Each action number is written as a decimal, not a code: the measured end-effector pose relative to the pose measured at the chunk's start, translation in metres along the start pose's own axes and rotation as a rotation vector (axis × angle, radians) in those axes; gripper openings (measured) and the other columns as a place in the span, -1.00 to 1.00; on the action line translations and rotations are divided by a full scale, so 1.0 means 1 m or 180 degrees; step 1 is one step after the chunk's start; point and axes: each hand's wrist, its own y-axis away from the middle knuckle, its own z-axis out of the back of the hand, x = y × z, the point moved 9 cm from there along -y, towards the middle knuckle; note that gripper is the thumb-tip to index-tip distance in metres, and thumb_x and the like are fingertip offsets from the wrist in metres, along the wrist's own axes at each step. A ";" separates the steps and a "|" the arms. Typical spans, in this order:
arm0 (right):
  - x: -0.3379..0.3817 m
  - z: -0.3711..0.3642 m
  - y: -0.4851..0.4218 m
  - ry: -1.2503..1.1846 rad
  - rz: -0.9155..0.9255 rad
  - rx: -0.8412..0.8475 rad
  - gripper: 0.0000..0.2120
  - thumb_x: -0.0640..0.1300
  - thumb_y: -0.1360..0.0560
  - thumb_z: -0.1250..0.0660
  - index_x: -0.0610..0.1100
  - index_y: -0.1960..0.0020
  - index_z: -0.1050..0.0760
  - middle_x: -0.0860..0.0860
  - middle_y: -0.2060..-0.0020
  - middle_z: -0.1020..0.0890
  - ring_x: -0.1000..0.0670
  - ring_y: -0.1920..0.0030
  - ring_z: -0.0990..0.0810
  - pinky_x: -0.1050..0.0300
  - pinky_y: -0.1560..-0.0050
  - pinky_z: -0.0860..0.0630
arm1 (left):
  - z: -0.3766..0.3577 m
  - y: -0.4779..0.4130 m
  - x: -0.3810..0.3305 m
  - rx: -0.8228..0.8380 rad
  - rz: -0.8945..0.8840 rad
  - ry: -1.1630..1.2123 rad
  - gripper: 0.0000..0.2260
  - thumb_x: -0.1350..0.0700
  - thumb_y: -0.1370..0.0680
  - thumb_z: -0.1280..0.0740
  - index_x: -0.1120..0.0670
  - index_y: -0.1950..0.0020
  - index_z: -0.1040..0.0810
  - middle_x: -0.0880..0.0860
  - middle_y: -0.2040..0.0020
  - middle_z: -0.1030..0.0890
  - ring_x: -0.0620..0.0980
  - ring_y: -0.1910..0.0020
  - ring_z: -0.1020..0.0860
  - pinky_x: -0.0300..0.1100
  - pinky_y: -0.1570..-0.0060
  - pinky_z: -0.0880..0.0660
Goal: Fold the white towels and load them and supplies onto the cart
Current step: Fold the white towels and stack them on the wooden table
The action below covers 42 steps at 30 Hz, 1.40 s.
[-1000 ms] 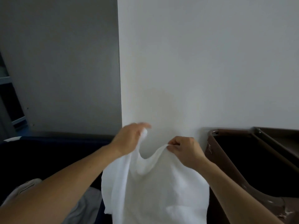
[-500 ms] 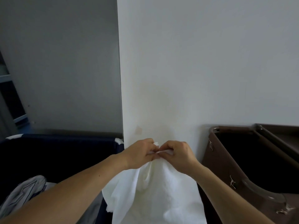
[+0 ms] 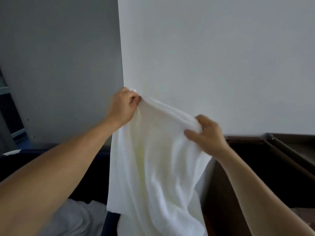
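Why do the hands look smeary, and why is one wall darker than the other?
Head view: the right hand and the white towel under it are softened by motion blur, the left hand less so. Head view: the grey wall lies in shade, while the white wall catches soft light without glare. Head view: the wall corner leans, likely wide-angle distortion.

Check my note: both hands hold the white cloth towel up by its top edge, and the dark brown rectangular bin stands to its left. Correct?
One error: the head view shows the dark brown rectangular bin to the right of the white cloth towel, not its left. The left hand and right hand do hold it up by its top edge.
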 end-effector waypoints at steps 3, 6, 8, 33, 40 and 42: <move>0.021 0.016 0.001 0.0165 0.0317 -0.0300 -0.71 0.22 -0.25 -0.47 0.20 0.18 -0.40 0.23 0.30 -0.56 0.20 0.30 -0.52 0.38 0.34 -0.39 | 0.004 -0.010 0.005 -0.0283 0.0217 0.0118 -0.77 0.20 -0.60 -0.31 0.32 0.16 -0.59 0.34 0.17 -0.56 0.12 0.15 -0.46 -0.09 0.14 -0.29; -0.035 -0.044 0.038 0.1549 -0.0249 0.1477 -0.62 0.20 -0.36 -0.48 0.07 0.10 -0.32 0.13 0.23 -0.53 -0.02 0.16 -0.55 0.10 0.15 -0.47 | -0.021 0.014 0.016 0.0157 0.0395 0.0098 -0.85 0.24 -0.60 -0.30 0.25 0.05 -0.65 0.27 0.06 -0.57 0.10 0.10 -0.50 -0.22 0.11 -0.30; -0.069 -0.062 0.068 0.1958 -0.0392 0.2105 -0.61 0.19 -0.39 -0.45 0.08 0.01 -0.29 0.11 0.13 -0.52 -0.05 0.06 -0.56 0.09 0.08 -0.44 | -0.042 0.040 0.016 0.0531 0.0303 0.0059 -0.86 0.25 -0.59 -0.31 0.22 0.01 -0.67 0.20 0.07 -0.56 0.13 0.11 -0.55 -0.24 0.14 -0.32; -0.067 -0.120 0.121 -0.0277 -0.1172 0.0948 -0.88 -0.08 -0.51 -0.34 0.15 0.09 -0.54 0.24 0.23 -0.63 0.17 0.24 -0.57 0.36 0.25 -0.43 | -0.079 0.150 -0.028 0.1745 0.0000 -0.0116 -0.73 0.13 -0.67 -0.18 0.24 -0.13 -0.62 0.13 -0.10 -0.55 0.12 -0.17 -0.54 -0.12 -0.15 -0.42; -0.047 -0.109 0.130 0.0070 -0.0742 0.0411 -0.81 -0.02 -0.46 -0.45 0.00 -0.01 -0.50 0.13 0.07 -0.57 0.12 0.10 -0.56 0.21 0.06 -0.49 | -0.091 0.174 -0.040 0.1873 -0.0057 0.0000 -0.73 0.10 -0.67 -0.20 0.24 -0.11 -0.62 0.14 -0.11 -0.55 0.12 -0.12 -0.55 -0.10 -0.10 -0.42; -0.045 -0.102 0.138 0.0115 -0.0616 0.0088 -0.79 -0.04 -0.45 -0.47 0.02 0.00 -0.47 0.17 0.04 -0.50 0.16 0.09 -0.54 0.26 0.07 -0.48 | -0.094 0.176 -0.040 0.1887 -0.0013 0.0006 -0.73 0.09 -0.67 -0.19 0.23 -0.12 -0.61 0.14 -0.11 -0.55 0.13 -0.14 -0.55 -0.05 -0.12 -0.42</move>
